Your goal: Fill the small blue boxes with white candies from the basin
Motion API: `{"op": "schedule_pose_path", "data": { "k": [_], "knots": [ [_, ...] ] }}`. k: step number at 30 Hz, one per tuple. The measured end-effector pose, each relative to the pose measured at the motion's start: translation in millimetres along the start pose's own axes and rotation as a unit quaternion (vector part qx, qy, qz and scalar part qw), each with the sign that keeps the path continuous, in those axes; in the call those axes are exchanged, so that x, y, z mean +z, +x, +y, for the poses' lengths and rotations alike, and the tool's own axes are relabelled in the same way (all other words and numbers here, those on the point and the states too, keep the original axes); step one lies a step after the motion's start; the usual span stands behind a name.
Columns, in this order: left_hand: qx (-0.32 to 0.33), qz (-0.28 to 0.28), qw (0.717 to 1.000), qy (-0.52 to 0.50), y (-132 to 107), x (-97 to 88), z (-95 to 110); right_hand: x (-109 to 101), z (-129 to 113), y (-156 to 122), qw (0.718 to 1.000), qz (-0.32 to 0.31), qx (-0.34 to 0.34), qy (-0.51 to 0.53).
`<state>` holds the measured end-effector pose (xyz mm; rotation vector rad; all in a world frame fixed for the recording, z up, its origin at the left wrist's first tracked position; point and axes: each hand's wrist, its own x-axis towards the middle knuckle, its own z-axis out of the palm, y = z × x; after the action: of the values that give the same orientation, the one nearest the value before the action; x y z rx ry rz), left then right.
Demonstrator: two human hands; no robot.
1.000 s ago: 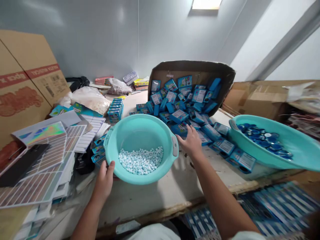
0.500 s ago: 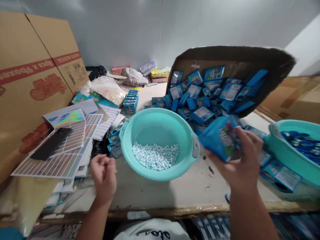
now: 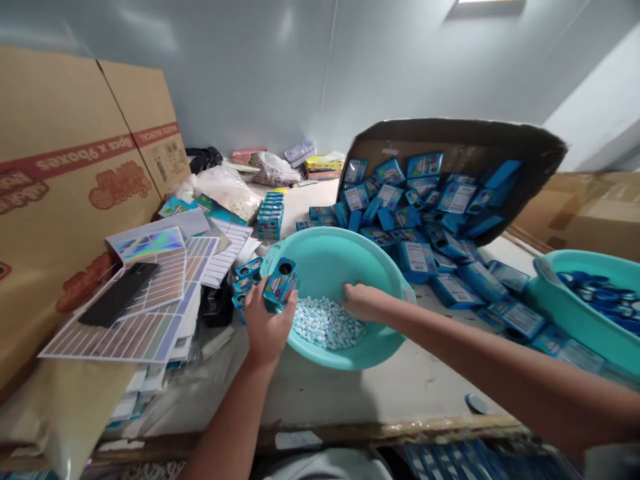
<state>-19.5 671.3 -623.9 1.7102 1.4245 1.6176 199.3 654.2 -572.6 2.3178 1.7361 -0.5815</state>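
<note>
My left hand (image 3: 269, 327) grips a small blue candy box (image 3: 281, 281) over the left rim of a turquoise basin (image 3: 345, 243). The box is tilted, with a dark round hole in its end facing up. Inside the basin lies a heap of small pale blue and white candies (image 3: 325, 325). My right hand (image 3: 361, 301) reaches into the basin from the right, at the edge of the heap. Its fingers are curled, and what they hold, if anything, is hidden. More small blue boxes (image 3: 245, 283) with round holes stand left of the basin.
A tipped carton (image 3: 530, 150) spills many blue boxes (image 3: 453, 290) behind and right of the basin. Another turquoise basin (image 3: 550, 277) holds dark blue pieces. Label sheets (image 3: 150, 340) with a black phone (image 3: 120, 293) and a large carton (image 3: 60, 220) are at left.
The blue box that was in my right hand is now in my left, which has moved up to the basin's rim. My right hand has moved left and into the basin.
</note>
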Motion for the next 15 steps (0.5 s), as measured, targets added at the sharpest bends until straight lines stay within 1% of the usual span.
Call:
{"op": "schedule_pose_path", "data": {
  "k": [1,3,6,8,9,10,11,12,13,15],
  "knots": [
    [0.022,0.002,0.999,0.023,-2.7,0.6,-3.1,3.9,-6.8,-0.8,1.000,-0.014,0.007,0.007],
    [0.058,-0.002,0.998,0.038,-7.9,2.1,-6.4,14.3,-20.7,-7.0,0.999,-0.036,0.011,0.018],
    [0.081,0.002,0.996,0.043,-13.9,5.1,-6.1,28.8,-35.8,-20.4,0.997,-0.068,0.019,0.043],
    [0.084,0.006,0.995,0.049,-16.0,7.0,-5.0,35.7,-43.1,-27.2,0.990,-0.081,0.029,0.108],
    [0.086,0.007,0.995,0.053,-16.5,7.8,-4.8,38.6,-46.8,-29.2,0.981,-0.085,0.030,0.171],
    [0.089,0.009,0.994,0.058,-16.8,8.5,-4.9,41.6,-50.9,-29.9,0.964,-0.089,0.023,0.251],
    [0.095,0.011,0.993,0.065,-16.8,9.2,-5.3,44.8,-55.3,-29.4,0.934,-0.093,0.014,0.344],
    [0.104,0.012,0.992,0.072,-16.7,9.7,-6.0,48.4,-60.0,-27.5,0.894,-0.101,0.005,0.437],
    [0.112,0.012,0.991,0.077,-16.5,10.0,-6.7,52.5,-64.7,-24.4,0.847,-0.113,0.002,0.519],
    [0.124,0.006,0.989,0.080,-15.8,10.0,-7.9,62.2,-73.3,-15.3,0.754,-0.155,0.032,0.637]
  ]
}}
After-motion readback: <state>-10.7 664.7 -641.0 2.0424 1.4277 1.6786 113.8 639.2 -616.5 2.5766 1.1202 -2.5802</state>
